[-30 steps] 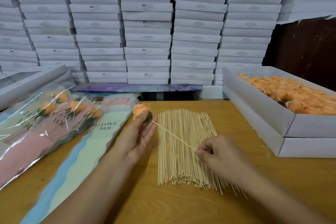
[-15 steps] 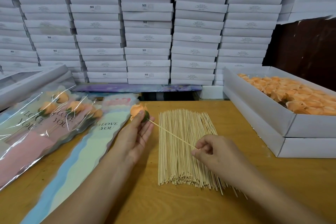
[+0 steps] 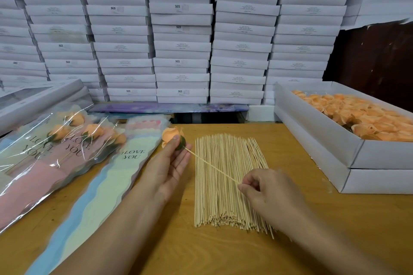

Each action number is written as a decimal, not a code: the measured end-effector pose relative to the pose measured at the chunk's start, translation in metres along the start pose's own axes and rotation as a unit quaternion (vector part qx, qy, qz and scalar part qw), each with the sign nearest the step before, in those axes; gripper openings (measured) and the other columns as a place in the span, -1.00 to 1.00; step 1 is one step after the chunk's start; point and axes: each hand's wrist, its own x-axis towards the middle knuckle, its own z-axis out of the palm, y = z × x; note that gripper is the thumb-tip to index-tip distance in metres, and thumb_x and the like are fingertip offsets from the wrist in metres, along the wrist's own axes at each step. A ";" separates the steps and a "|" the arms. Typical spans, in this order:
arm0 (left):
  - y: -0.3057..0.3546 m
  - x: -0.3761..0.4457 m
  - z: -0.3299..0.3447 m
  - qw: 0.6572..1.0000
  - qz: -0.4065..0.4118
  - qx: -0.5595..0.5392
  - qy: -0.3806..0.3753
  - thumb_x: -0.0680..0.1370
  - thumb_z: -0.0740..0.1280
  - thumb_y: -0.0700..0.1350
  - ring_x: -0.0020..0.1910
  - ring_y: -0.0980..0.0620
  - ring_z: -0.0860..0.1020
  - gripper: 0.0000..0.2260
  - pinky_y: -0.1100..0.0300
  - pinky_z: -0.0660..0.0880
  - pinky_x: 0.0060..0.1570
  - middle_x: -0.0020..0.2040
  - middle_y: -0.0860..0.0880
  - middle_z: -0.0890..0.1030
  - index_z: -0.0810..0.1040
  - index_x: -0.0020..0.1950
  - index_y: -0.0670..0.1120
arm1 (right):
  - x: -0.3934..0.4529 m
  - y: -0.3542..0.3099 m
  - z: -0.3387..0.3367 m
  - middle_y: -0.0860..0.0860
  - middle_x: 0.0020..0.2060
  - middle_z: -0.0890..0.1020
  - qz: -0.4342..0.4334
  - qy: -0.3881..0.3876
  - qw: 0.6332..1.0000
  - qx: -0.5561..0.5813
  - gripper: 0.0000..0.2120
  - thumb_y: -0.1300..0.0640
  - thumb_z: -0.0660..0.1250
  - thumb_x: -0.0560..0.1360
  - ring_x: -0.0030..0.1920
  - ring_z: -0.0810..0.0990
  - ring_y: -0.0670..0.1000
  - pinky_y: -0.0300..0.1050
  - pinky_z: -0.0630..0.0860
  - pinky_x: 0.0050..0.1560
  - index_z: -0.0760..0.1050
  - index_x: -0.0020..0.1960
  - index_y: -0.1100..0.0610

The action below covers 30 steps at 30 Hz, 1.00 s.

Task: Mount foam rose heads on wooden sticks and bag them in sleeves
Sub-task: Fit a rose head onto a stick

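Note:
My left hand (image 3: 169, 163) holds an orange foam rose head (image 3: 169, 134) with a green base between thumb and fingertips, above the table. A thin wooden stick (image 3: 212, 168) runs from the rose's green base down to my right hand (image 3: 266, 190), which pinches its lower end. Under both lies a flat pile of wooden sticks (image 3: 225, 198). A stack of pastel "I LOVE YOU" sleeves (image 3: 111, 176) lies left of my left hand. Further left rest several bagged roses (image 3: 55, 140) in clear sleeves.
A white box (image 3: 317, 140) full of orange rose heads (image 3: 366, 116) stands at the right on the wooden table (image 3: 335, 230). Stacked white boxes (image 3: 181, 35) wall off the back. A windowed box lid (image 3: 38, 98) sits at the far left.
My left hand and the rose shifted slightly left. My right hand drew a little toward the rose, with the stick still joined to its base.

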 end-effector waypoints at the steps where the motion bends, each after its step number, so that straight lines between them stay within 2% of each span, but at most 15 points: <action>1: 0.000 0.000 0.000 1.000 0.001 0.000 -0.001 0.57 0.39 -0.22 -0.24 0.02 0.73 -0.93 0.20 0.67 -0.23 -0.22 -0.15 0.72 0.62 0.01 -0.21 | 0.000 0.000 0.001 -0.04 -0.46 0.61 -0.001 -0.002 1.000 -0.001 -0.73 -0.04 0.37 0.56 -0.53 0.48 -0.12 -0.31 0.37 -0.55 0.47 -0.31 -0.16; 8: 0.000 -0.001 -0.001 1.000 0.003 0.004 -0.007 0.57 0.39 -0.21 -0.22 0.01 0.73 -0.92 0.20 0.67 -0.25 -0.19 -0.17 0.73 0.62 0.01 -0.22 | 0.000 -0.002 0.000 -0.09 -0.51 0.55 -0.011 0.001 1.000 -0.009 -0.71 -0.02 0.31 0.60 -0.50 0.48 -0.20 -0.41 0.37 -0.45 0.43 -0.30 -0.18; 12: 0.000 -0.001 -0.001 1.000 0.003 0.001 -0.008 0.57 0.39 -0.22 -0.22 0.00 0.73 -0.91 0.17 0.67 -0.19 -0.19 -0.18 0.72 0.61 0.02 -0.23 | -0.001 -0.001 0.001 -0.12 -0.52 0.50 -0.019 0.000 1.000 -0.021 -0.78 -0.01 0.27 0.62 -0.44 0.50 -0.26 -0.44 0.36 -0.40 0.52 -0.20 -0.11; 19: -0.001 -0.002 0.000 1.000 0.003 -0.002 -0.008 0.58 0.38 -0.21 -0.24 0.02 0.73 -0.92 0.18 0.65 -0.15 -0.22 -0.16 0.72 0.61 -0.01 -0.22 | -0.002 -0.003 0.003 -0.14 -0.47 0.50 -0.018 -0.007 0.998 -0.066 -0.79 -0.04 0.22 0.64 -0.51 0.44 -0.17 -0.35 0.30 -0.49 0.59 -0.10 -0.07; 22: 0.000 0.000 0.000 1.000 0.002 0.000 -0.006 0.58 0.39 -0.19 -0.24 0.04 0.72 -0.91 0.20 0.67 -0.22 -0.22 -0.15 0.72 0.61 0.01 -0.21 | -0.002 -0.005 0.000 -0.11 -0.51 0.53 -0.008 -0.019 0.999 -0.035 -0.79 -0.04 0.27 0.62 -0.52 0.47 -0.17 -0.37 0.32 -0.51 0.55 -0.18 -0.11; 24: 0.001 0.001 -0.001 1.000 0.003 0.004 -0.003 0.57 0.40 -0.16 -0.25 0.05 0.72 -0.88 0.23 0.66 -0.30 -0.22 -0.13 0.72 0.61 0.03 -0.21 | -0.002 -0.006 -0.002 -0.07 -0.47 0.59 -0.004 -0.037 0.999 0.001 -0.77 -0.04 0.31 0.59 -0.49 0.52 -0.12 -0.31 0.37 -0.53 0.56 -0.23 -0.07; 26: 0.002 0.001 -0.001 1.000 0.003 0.010 -0.006 0.55 0.42 -0.13 -0.24 0.07 0.72 -0.86 0.24 0.64 -0.33 -0.22 -0.12 0.73 0.62 0.01 -0.19 | -0.001 -0.007 -0.005 -0.07 -0.40 0.65 0.006 -0.073 0.996 0.051 -0.79 -0.04 0.37 0.56 -0.42 0.60 -0.04 -0.22 0.53 -0.44 0.62 -0.23 -0.04; 28: 0.002 0.000 -0.001 1.000 0.000 0.025 -0.018 0.46 0.47 -0.08 -0.24 0.08 0.72 -0.80 0.26 0.62 -0.36 -0.20 -0.11 0.73 0.63 -0.02 -0.18 | 0.000 -0.008 -0.008 -0.08 -0.37 0.68 0.024 -0.145 0.981 0.126 -0.83 0.00 0.42 0.53 -0.43 0.58 -0.08 -0.16 0.57 -0.34 0.65 -0.23 -0.01; 30: 0.002 -0.002 0.000 0.998 -0.005 0.047 -0.031 0.37 0.48 -0.04 -0.27 0.09 0.71 -0.76 0.27 0.60 -0.38 -0.19 -0.11 0.73 0.65 -0.06 -0.16 | 0.000 -0.010 -0.012 -0.05 -0.35 0.70 0.040 -0.217 0.956 0.192 -0.87 0.05 0.45 0.52 -0.40 0.58 -0.13 -0.21 0.56 -0.33 0.67 -0.18 0.05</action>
